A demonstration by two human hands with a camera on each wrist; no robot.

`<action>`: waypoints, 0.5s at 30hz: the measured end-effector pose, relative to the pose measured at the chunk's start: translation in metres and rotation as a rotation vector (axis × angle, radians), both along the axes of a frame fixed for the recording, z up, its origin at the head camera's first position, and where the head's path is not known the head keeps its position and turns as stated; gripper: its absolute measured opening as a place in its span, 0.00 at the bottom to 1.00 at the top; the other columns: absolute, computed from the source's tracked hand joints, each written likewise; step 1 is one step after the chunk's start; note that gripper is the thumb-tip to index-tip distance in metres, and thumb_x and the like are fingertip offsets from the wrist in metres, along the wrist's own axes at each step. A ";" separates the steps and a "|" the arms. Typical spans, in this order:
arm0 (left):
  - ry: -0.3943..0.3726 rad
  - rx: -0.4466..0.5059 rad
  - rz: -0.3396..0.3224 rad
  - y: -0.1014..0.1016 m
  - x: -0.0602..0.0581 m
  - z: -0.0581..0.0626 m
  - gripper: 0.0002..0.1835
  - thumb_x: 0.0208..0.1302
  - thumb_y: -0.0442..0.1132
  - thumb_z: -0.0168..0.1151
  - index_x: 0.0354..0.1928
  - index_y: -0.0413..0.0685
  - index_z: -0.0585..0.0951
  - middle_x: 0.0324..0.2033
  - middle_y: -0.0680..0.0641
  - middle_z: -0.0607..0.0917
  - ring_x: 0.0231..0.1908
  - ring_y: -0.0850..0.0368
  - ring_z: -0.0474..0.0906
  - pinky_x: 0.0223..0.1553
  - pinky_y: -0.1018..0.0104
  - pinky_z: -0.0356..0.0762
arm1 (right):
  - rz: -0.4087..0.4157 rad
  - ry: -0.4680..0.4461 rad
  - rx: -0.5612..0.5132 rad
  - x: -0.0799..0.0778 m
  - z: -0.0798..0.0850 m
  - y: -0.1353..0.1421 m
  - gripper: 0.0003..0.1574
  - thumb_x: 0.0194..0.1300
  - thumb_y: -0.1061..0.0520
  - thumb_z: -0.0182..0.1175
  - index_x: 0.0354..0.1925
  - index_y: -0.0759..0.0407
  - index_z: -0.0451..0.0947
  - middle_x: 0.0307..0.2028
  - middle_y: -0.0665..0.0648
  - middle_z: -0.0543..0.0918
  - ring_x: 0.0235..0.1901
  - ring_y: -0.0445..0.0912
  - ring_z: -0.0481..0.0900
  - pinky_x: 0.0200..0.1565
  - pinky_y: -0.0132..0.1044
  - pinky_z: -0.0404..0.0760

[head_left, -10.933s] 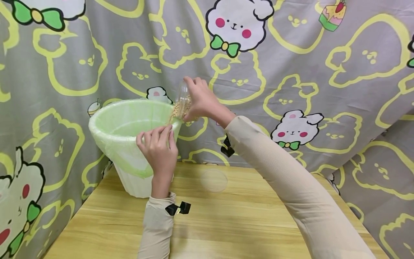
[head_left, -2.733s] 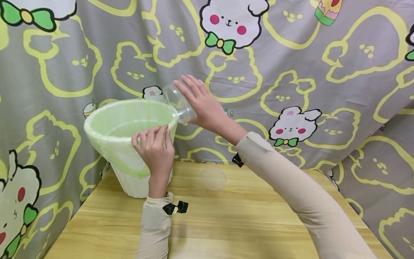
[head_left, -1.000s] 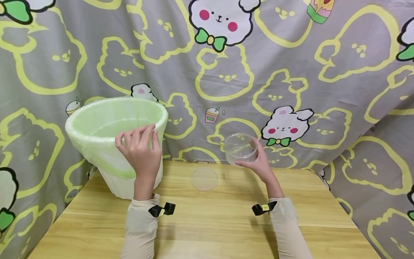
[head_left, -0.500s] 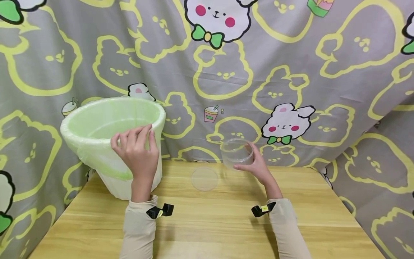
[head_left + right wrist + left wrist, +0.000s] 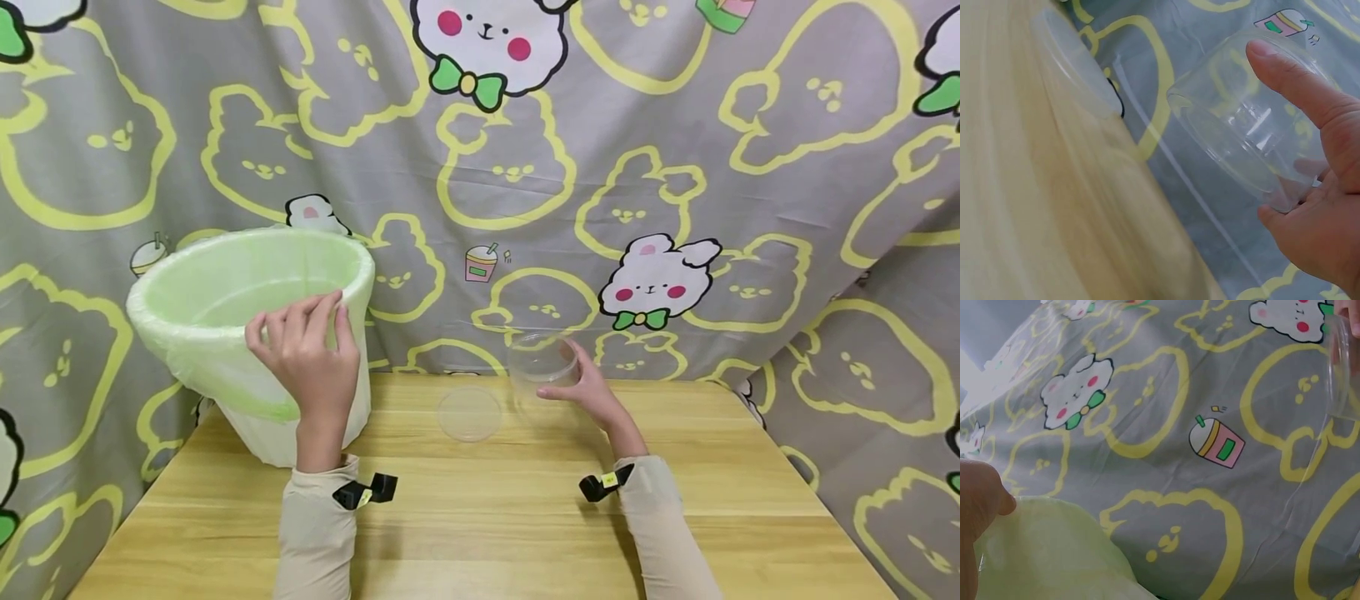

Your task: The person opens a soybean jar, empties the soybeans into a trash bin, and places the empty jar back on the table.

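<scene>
My left hand (image 5: 315, 367) grips the near right rim of a trash bin (image 5: 197, 329) lined with a pale green bag. In the left wrist view its thumb lies on the edge of the bin (image 5: 1060, 556). To the right, my right hand (image 5: 588, 392) holds a clear plastic jar (image 5: 536, 375) by its side, thumb in front. The jar stands upright, mouth up, low above the back of the table, and is see-through with nothing inside. A clear round lid (image 5: 469, 414) lies flat on the table between bin and jar.
The wooden table (image 5: 480, 517) ends at a grey curtain (image 5: 405, 167) with cartoon prints, which hangs close behind the bin and jar. Black wrist mounts (image 5: 365, 492) sit on both sleeves.
Earlier my right hand tipped the jar, with small tan pieces in it, over the bin's rim; it then emptied. Since then the jar has moved right, turned upright and sunk lower. My left hand stayed put.
</scene>
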State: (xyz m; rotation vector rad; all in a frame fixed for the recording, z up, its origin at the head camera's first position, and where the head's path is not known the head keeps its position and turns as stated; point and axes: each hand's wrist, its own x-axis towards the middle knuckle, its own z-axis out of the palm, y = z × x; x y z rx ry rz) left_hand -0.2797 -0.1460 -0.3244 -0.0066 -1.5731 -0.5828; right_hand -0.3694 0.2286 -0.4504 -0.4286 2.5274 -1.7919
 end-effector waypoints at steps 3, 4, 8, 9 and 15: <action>0.002 0.000 -0.005 0.000 0.000 0.000 0.09 0.69 0.37 0.64 0.43 0.42 0.90 0.38 0.40 0.89 0.40 0.38 0.74 0.68 0.44 0.53 | 0.004 -0.031 0.017 0.000 -0.004 0.000 0.73 0.51 0.52 0.80 0.81 0.51 0.45 0.80 0.63 0.51 0.80 0.63 0.44 0.77 0.59 0.47; 0.003 0.000 -0.005 0.000 0.000 0.000 0.09 0.69 0.37 0.64 0.43 0.42 0.90 0.38 0.40 0.89 0.40 0.38 0.74 0.68 0.44 0.53 | 0.006 -0.041 0.022 -0.001 -0.006 0.000 0.72 0.51 0.51 0.80 0.81 0.50 0.45 0.80 0.63 0.52 0.80 0.64 0.45 0.77 0.59 0.47; 0.001 0.002 -0.006 0.000 0.001 0.000 0.09 0.69 0.37 0.64 0.43 0.42 0.90 0.38 0.40 0.89 0.40 0.38 0.74 0.68 0.44 0.53 | 0.008 -0.070 0.049 -0.004 -0.014 -0.001 0.72 0.52 0.50 0.80 0.81 0.50 0.45 0.80 0.63 0.52 0.80 0.65 0.45 0.76 0.61 0.49; 0.001 0.003 -0.006 0.000 0.001 0.000 0.09 0.69 0.37 0.64 0.42 0.42 0.90 0.38 0.40 0.89 0.40 0.38 0.74 0.68 0.44 0.53 | 0.011 -0.074 0.058 -0.004 -0.016 -0.001 0.72 0.52 0.50 0.80 0.81 0.50 0.44 0.80 0.64 0.52 0.80 0.66 0.45 0.76 0.61 0.49; 0.002 0.004 -0.011 0.000 0.000 0.001 0.08 0.69 0.37 0.64 0.43 0.43 0.90 0.37 0.40 0.89 0.40 0.38 0.75 0.68 0.44 0.53 | 0.015 -0.106 0.088 -0.005 -0.022 -0.003 0.74 0.52 0.49 0.80 0.81 0.53 0.42 0.80 0.65 0.52 0.80 0.65 0.45 0.76 0.61 0.51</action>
